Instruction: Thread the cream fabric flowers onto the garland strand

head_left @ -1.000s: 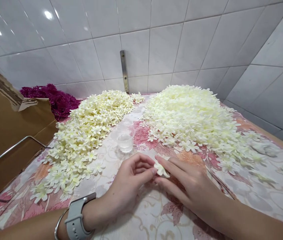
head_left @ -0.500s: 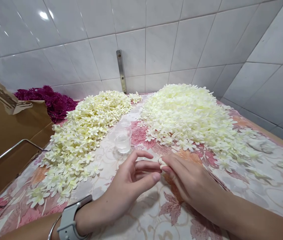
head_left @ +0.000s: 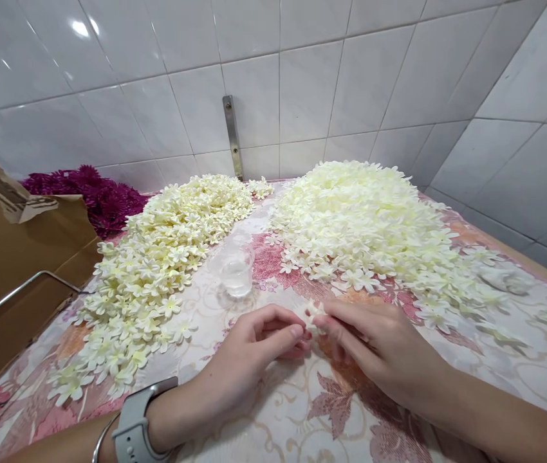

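Note:
My right hand (head_left: 380,337) pinches a small white flower (head_left: 314,310) between thumb and fingertips, just above the cloth. Close by on its left is my left hand (head_left: 261,341), its fingers curled and the thumb laid against the index finger; whatever may be in that pinch is hidden. A grey watch (head_left: 133,421) is on the left wrist. Behind the hands stands a clear plastic cup (head_left: 236,276). A heap of cream-white flowers (head_left: 157,257) spreads to the left, and a larger heap of paler white flowers (head_left: 360,218) rises to the right.
A floral cloth (head_left: 273,418) covers the table. At the left edge are a cardboard box (head_left: 22,270) and a bent metal wire (head_left: 17,292). Purple flowers (head_left: 94,196) lie behind the box. A metal bracket (head_left: 232,138) is fixed to the tiled wall (head_left: 302,90).
My left hand's spread fingers have curled in and its thumb has met the index finger. My right hand still pinches a white flower, now showing more of its petals.

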A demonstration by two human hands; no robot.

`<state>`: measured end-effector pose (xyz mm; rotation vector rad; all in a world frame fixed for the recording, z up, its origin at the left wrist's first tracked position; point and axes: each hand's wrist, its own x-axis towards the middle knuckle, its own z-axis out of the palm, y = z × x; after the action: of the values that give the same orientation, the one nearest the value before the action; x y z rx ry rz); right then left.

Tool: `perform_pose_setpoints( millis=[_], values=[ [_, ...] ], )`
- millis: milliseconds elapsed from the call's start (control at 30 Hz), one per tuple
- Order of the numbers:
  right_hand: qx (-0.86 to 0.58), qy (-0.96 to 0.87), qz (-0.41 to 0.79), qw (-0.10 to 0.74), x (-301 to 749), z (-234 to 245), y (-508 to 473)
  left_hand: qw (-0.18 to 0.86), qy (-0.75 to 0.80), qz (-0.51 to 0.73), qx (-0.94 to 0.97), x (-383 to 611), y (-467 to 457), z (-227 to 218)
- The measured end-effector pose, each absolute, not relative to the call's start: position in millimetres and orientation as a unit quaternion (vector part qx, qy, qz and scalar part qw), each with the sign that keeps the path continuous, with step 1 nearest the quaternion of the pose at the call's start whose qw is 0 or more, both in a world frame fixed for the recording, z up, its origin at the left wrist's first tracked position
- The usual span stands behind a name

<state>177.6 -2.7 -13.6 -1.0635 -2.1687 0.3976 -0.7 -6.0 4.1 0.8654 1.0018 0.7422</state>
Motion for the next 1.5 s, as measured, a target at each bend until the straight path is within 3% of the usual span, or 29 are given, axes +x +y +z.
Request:
perform_pose_setpoints(
  millis=[200, 367, 567, 733, 933, 1133, 1200, 1333, 1500],
  values=[
    [-0.385, -0.847, 0.122, 0.346, 173.4, -14.3, -6.3, 0.759, 0.424, 0.346, 0.352, -1.0, -5.1, 0.6],
    [-0.363, -0.868, 0.071, 0.332, 168.6, -20.6, -9.6, 0.705, 0.475, 0.397, 0.345, -0.7, -2.8, 1.5],
    [-0.443, -0.828, 0.143, 0.314, 175.5, -13.4, -5.0, 0.687, 0.501, 0.389, 0.353, -1.1, -2.3, 6.7],
    [-0.484, -0.804, -0.008, 0.345, 181.1, -7.1, 5.8, 0.644, 0.516, 0.386, 0.412, -1.5, 0.0, 7.5],
    [-0.383, -0.861, 0.117, 0.313, 171.5, -7.3, -6.7, 0.623, 0.467, 0.369, 0.508, -3.1, -4.0, 2.1],
    [-0.423, -0.824, 0.218, 0.308, 173.2, -2.7, -6.2, 0.599, 0.481, 0.375, 0.519, -4.3, -0.8, 0.4],
    [-0.455, -0.814, 0.177, 0.315, 178.0, -1.1, -1.2, 0.598, 0.493, 0.385, 0.502, -4.3, 2.1, -0.4],
    [-0.466, -0.8, -0.013, 0.378, 187.8, 1.3, 7.9, 0.597, 0.499, 0.395, 0.488, -4.1, 4.8, -4.0],
    [-0.417, -0.839, 0.081, 0.339, 182.9, -0.9, 3.2, 0.607, 0.491, 0.391, 0.488, -2.4, 2.7, -1.2]
  ],
)
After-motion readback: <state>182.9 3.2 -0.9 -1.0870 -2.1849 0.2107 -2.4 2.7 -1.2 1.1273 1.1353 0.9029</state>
